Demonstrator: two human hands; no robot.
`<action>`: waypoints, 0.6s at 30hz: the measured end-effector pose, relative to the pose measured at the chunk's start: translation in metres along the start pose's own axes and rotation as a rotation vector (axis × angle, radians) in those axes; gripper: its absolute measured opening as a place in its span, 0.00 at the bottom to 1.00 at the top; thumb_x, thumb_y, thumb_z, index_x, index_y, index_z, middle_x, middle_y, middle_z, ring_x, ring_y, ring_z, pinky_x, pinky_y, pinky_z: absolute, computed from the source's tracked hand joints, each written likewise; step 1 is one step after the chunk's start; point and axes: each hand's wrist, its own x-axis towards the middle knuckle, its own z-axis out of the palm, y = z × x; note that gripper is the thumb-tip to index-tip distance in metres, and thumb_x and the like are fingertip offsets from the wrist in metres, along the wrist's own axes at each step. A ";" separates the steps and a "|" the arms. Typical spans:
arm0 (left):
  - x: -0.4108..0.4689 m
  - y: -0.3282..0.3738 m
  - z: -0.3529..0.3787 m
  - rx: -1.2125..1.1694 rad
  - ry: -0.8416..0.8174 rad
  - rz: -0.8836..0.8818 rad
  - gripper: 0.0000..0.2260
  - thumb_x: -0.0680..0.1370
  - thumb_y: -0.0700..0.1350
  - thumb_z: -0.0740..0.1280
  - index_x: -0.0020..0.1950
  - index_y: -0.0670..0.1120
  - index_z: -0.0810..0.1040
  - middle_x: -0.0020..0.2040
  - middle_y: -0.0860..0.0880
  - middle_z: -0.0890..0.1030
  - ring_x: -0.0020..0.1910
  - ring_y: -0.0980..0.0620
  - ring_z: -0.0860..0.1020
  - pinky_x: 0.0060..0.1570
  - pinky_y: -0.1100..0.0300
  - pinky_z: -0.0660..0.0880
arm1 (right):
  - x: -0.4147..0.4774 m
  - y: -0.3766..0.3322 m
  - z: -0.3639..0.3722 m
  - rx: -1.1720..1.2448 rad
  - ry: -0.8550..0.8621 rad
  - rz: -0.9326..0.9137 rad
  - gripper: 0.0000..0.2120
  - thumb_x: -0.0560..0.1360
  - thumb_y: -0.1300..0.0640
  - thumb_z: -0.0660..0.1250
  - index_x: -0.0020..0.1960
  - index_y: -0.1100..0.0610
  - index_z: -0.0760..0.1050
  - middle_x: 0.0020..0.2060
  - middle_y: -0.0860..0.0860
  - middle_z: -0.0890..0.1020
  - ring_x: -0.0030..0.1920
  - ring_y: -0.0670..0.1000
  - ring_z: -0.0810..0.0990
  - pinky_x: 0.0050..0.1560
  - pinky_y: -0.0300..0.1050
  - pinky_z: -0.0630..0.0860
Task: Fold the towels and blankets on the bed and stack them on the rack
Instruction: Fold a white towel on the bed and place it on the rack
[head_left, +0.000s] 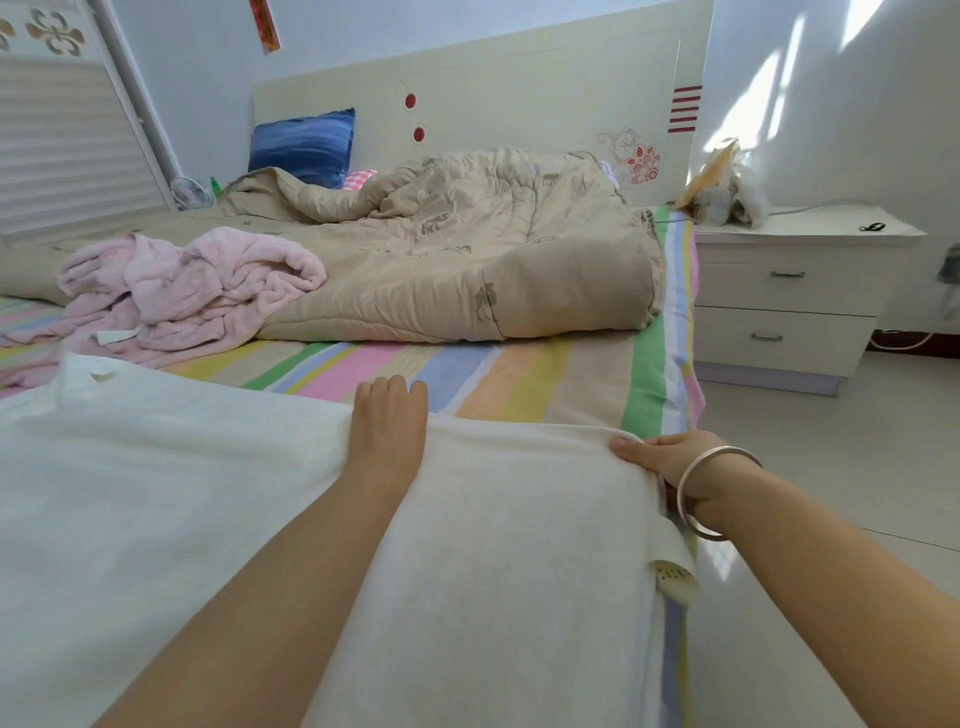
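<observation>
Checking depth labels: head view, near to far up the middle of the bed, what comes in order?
white towel → striped sheet → beige quilt → headboard

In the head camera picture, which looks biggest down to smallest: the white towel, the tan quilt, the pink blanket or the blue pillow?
1. white towel (nearest the camera, so its lead is unsure)
2. tan quilt
3. pink blanket
4. blue pillow
</observation>
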 end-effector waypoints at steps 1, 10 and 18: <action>0.001 0.000 0.001 0.036 0.033 -0.016 0.07 0.78 0.37 0.59 0.50 0.49 0.70 0.47 0.49 0.75 0.48 0.47 0.73 0.49 0.55 0.64 | 0.001 0.002 0.000 -0.012 -0.002 0.008 0.15 0.69 0.52 0.77 0.46 0.62 0.81 0.41 0.57 0.83 0.41 0.58 0.80 0.46 0.48 0.78; -0.022 0.008 -0.006 0.041 0.062 -0.160 0.08 0.80 0.41 0.60 0.57 0.47 0.66 0.53 0.49 0.73 0.52 0.48 0.72 0.49 0.57 0.65 | 0.007 0.012 0.018 -0.427 0.239 -0.203 0.17 0.70 0.46 0.74 0.51 0.54 0.72 0.46 0.51 0.77 0.46 0.54 0.74 0.45 0.44 0.67; -0.167 0.012 -0.076 -0.563 0.005 -0.031 0.10 0.76 0.41 0.65 0.56 0.47 0.78 0.51 0.49 0.81 0.52 0.44 0.76 0.52 0.51 0.68 | -0.061 0.028 -0.006 -0.347 0.290 -0.229 0.15 0.74 0.48 0.70 0.54 0.55 0.73 0.49 0.52 0.79 0.50 0.55 0.78 0.50 0.45 0.71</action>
